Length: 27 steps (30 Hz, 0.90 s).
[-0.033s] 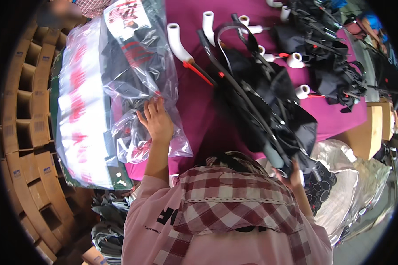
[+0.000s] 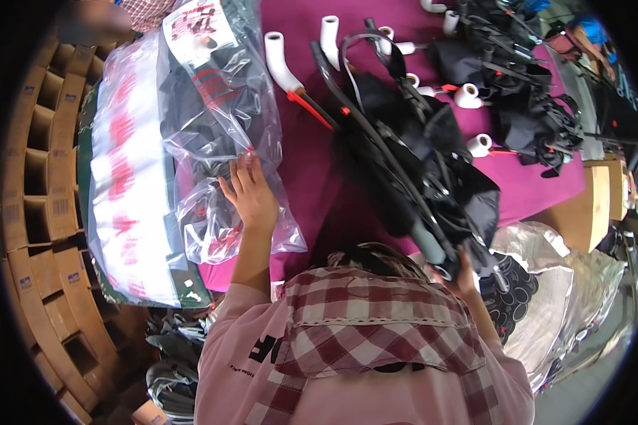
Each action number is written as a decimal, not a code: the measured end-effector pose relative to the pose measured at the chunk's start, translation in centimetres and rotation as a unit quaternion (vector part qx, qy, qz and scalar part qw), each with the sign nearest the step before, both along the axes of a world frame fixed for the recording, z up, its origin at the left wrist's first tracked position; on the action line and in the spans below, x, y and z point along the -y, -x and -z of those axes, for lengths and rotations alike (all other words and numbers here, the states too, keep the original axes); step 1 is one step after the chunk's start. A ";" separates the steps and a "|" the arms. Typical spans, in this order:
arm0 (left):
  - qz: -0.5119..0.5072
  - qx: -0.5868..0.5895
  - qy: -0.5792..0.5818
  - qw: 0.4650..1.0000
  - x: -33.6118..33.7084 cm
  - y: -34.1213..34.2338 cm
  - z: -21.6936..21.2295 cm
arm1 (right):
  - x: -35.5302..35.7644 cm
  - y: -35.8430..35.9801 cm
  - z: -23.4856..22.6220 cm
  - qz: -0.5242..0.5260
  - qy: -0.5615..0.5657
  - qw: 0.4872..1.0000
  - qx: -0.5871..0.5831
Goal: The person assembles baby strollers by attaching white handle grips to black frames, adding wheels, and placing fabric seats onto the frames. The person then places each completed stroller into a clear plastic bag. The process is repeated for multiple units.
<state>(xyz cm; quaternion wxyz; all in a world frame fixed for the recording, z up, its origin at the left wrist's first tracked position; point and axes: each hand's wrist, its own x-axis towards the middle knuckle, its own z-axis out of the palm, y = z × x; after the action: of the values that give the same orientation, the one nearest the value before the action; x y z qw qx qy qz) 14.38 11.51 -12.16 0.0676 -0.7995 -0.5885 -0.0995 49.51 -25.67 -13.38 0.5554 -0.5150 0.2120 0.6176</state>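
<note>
On the purple-covered table lies a clear plastic bag (image 2: 198,180) with a dark item, some red parts and a printed card inside. My left hand (image 2: 254,198) rests on its near part, fingers spread. To the right, a black folded stroller (image 2: 404,156) with metal tubes and loose fabric slants across the table. My right hand (image 2: 461,276) grips its near end, beside a grey cylinder (image 2: 427,242); part of those fingers is hidden. A white foam-covered handle (image 2: 275,57) with a red strip sticks out at its far left.
More black folded strollers (image 2: 532,113) with white foam ends lie at the right. A stack of printed plastic bags (image 2: 124,170) stands left. Cardboard boxes (image 2: 49,163) line the far left; another carton (image 2: 581,202) sits right, near a pale sack (image 2: 539,301) and black wheels (image 2: 510,301).
The folded stroller and my right hand have shifted slightly left in the picture. My left hand stays on the plastic bag.
</note>
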 end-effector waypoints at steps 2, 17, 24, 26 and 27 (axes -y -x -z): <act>0.166 0.159 -0.025 0.973 1.5 -1.1 1.2 | -4.8 3.4 -1.8 -0.017 0.053 0.998 0.024; -0.086 0.546 0.272 0.788 2.2 2.6 13.4 | -9.6 10.8 -4.7 -0.066 -0.145 0.978 0.135; -0.062 0.468 0.262 0.842 4.1 4.8 15.9 | -10.7 6.9 -5.8 -0.352 -0.147 0.523 0.762; -0.090 0.441 0.219 0.865 5.6 3.8 15.8 | -5.9 2.4 -3.6 -0.280 -0.035 0.569 0.772; -0.106 0.428 0.199 0.875 6.5 3.2 15.6 | -2.8 -0.1 -1.5 -0.267 0.039 0.597 0.756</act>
<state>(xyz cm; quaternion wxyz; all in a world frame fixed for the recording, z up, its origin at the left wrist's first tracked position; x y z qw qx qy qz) 11.18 5.02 -27.78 -0.3409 -0.6083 -0.6486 -0.3051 49.65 -22.90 -11.85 0.3071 -0.8522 -0.4064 0.1195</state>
